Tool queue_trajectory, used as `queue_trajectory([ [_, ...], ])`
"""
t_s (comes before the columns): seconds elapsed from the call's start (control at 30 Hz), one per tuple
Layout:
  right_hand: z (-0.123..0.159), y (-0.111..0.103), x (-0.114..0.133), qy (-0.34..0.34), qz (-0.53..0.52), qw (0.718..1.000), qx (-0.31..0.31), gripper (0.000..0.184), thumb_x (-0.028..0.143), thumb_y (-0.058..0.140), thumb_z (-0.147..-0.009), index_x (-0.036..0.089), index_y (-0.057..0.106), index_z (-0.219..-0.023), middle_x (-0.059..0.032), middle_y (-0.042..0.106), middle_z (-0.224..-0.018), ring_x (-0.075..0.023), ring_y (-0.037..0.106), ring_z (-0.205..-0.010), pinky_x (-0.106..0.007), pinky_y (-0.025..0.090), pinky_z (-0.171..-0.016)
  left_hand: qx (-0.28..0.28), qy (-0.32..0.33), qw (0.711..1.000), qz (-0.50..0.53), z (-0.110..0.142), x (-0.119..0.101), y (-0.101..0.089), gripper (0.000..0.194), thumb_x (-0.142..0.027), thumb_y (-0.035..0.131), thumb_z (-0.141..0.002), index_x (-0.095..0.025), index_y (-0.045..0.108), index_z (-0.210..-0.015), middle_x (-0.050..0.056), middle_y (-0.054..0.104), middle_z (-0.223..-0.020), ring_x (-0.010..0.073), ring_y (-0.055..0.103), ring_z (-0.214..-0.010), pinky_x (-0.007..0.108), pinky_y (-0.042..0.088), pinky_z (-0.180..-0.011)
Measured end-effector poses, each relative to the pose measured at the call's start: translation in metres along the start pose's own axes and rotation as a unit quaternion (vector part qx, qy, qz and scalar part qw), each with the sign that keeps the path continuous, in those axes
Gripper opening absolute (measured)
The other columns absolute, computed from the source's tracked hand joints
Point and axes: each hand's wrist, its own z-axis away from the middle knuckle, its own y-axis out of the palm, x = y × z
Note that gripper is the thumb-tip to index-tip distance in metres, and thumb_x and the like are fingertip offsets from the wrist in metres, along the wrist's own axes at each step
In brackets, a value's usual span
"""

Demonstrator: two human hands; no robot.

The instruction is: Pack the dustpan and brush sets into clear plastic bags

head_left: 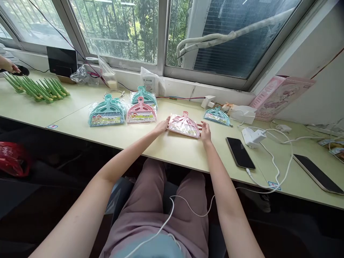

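Note:
A pink dustpan-and-brush set in a clear bag lies on the pale green desk in front of me. My left hand touches its left edge with fingers stretched out. At its right edge rests my right hand, fingers spread. To the left lie another pink bagged set and two teal ones. A smaller teal set lies to the right.
A black phone on a white cable, a white charger and a second device lie at the right. Green sticks sit far left, where another person's hand reaches. Bags and a black box line the windowsill.

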Motion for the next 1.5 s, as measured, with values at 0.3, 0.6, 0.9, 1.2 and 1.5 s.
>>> queue_trajectory([
  [0.3,0.009,0.008,0.012,-0.219,0.228,0.944,-0.097,0.045,0.049,0.031,-0.102,0.02,0.06,-0.121,-0.0147,0.065,-0.125,-0.029,0.054,-0.119,-0.045,0.043,-0.099,-0.112,0.228,0.891,-0.376,0.042,0.074,-0.126,0.084,-0.052,0.072,-0.082,-0.022,0.038,-0.153,0.014,0.031,-0.163,0.0354,0.024,-0.151,0.052,0.018,-0.121],
  [0.6,0.038,0.102,0.058,-0.377,0.356,0.832,0.2,0.052,0.031,0.063,-0.092,0.019,0.05,-0.141,-0.0151,0.047,-0.151,-0.0301,0.037,-0.143,-0.049,0.03,-0.114,-0.094,0.172,0.916,-0.35,0.003,0.108,-0.159,0.027,-0.032,0.054,-0.093,-0.025,0.076,-0.108,0.003,0.07,-0.129,0.0253,0.065,-0.117,0.034,0.049,-0.097],
  [0.9,0.001,0.213,0.095,-0.362,0.338,0.806,0.324,0.036,0.027,0.073,-0.088,0.021,0.067,-0.123,-0.0103,0.065,-0.135,-0.0271,0.054,-0.13,-0.043,0.037,-0.109,-0.107,0.12,0.911,-0.379,-0.002,0.105,-0.169,0.026,-0.03,0.056,-0.089,-0.028,0.079,-0.099,0.002,0.078,-0.109,0.0255,0.072,-0.099,0.03,0.05,-0.079],
  [1.2,-0.002,0.226,0.081,-0.271,0.285,0.886,0.246,0.017,0.027,0.059,-0.097,0.023,0.075,-0.101,-0.0045,0.075,-0.108,-0.0205,0.067,-0.097,-0.028,0.048,-0.08,-0.161,0.112,0.933,-0.301,-0.021,0.118,-0.174,0.023,-0.048,0.073,-0.075,-0.025,0.075,-0.079,0.001,0.078,-0.089,0.0219,0.073,-0.084,0.029,0.05,-0.077],
  [1.5,-0.012,0.236,0.076,-0.224,0.231,0.925,0.199,0.014,0.029,0.064,-0.094,0.018,0.071,-0.089,-0.0096,0.057,-0.136,-0.0225,0.06,-0.113,-0.035,0.051,-0.093,-0.097,0.101,0.928,-0.344,-0.039,0.113,-0.183,0.034,-0.057,0.069,-0.074,-0.024,0.073,-0.079,0.004,0.075,-0.084,0.0225,0.068,-0.079,0.029,0.046,-0.068],
])
